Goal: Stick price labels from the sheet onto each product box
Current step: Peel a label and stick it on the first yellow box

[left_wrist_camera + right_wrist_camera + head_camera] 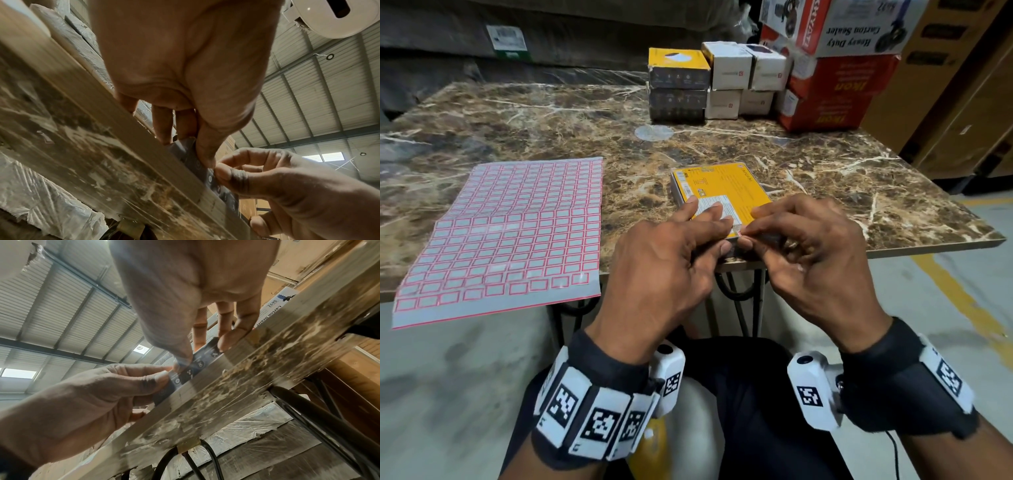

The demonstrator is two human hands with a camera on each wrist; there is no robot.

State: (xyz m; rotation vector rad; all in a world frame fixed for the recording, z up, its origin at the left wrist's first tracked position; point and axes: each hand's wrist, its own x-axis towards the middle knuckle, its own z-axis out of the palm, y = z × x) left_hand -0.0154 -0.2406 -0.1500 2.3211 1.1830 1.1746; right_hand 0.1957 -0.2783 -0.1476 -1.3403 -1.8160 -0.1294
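Right hand [815, 253]: thumb and forefinger were pinched on a small red-bordered white price label [738, 230] at the near edge of the flat yellow cardboard product box [722, 192]. Left hand [664, 260]: fingers were laid fairly straight on the box top, thumb against its near side, box held flat at the near edge of the brown marble-pattern surface [551, 113]. The red-grid label sheet [506, 233] lay well left. Judgement: one label edge should be tacked first, then smoothed outward with the box kept pinned; existing white print should be avoided.
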